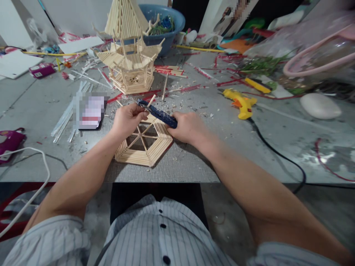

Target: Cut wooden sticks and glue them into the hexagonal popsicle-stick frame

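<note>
My right hand [188,127] is closed around the handle of a dark blue utility knife [163,115] smeared with whitish residue. Its far end reaches my left hand [127,119], whose fingers pinch a thin wooden stick [151,100]. Stick and knife cross just by the left fingertips; whether the blade touches the wood is hidden. Below both hands a flat hexagonal frame [135,159] of wooden sticks, with spokes meeting at its middle, lies on the table. My hands cover part of its far side.
Beyond the hands stands a tiered stick pagoda [131,61], with a blue basin [177,24] behind it. A phone [93,112] and clear glue sticks [62,112] lie left. To the right are a corded yellow glue gun [242,105], a yellow cutter [257,85] and a white mouse-shaped object [320,106].
</note>
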`<state>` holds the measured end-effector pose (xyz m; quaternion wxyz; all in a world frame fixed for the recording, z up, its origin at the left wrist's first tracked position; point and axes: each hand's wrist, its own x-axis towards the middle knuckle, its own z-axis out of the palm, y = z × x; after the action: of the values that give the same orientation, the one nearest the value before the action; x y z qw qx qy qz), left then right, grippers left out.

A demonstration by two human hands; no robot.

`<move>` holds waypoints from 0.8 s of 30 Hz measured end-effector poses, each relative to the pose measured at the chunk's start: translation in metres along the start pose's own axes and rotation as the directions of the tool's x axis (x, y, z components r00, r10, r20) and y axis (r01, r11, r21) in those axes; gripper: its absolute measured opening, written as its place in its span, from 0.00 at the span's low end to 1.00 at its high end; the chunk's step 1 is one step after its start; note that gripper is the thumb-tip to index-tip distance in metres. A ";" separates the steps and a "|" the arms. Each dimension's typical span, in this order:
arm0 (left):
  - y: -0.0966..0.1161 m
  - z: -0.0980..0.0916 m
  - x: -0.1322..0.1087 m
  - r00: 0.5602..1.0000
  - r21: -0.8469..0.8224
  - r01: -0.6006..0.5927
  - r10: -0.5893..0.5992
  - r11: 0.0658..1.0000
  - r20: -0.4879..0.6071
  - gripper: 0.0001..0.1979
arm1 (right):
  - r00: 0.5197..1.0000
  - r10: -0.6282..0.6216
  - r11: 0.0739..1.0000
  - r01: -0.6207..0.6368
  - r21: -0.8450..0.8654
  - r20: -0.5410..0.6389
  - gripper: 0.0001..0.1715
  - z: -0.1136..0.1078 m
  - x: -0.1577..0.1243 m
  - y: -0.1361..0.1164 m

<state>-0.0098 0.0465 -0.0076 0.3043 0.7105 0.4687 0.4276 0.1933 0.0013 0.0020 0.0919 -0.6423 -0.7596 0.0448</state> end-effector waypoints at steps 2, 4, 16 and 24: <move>0.002 0.000 0.000 1.000 -0.022 0.011 -0.011 1.000 0.003 0.04 | 1.000 0.008 1.000 -0.008 -0.001 -0.008 0.21 0.000 0.000 -0.001; 0.002 0.000 0.001 1.000 -0.032 0.016 -0.016 0.999 0.004 0.04 | 0.999 0.023 1.000 -0.023 -0.011 -0.023 0.20 -0.001 -0.001 -0.002; 0.002 -0.004 0.001 0.998 0.140 -0.001 0.010 0.990 -0.064 0.07 | 0.995 0.074 0.997 -0.073 0.017 -0.071 0.33 -0.003 -0.009 -0.009; 0.002 -0.002 0.003 1.000 -0.099 0.025 -0.027 0.995 -0.013 0.06 | 0.994 0.084 0.995 -0.080 0.058 -0.074 0.27 0.002 -0.003 -0.005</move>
<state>-0.0098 0.0490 -0.0041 0.3414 0.6855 0.4582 0.4512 0.1888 -0.0027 0.0008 0.1367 -0.6715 -0.7269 0.0447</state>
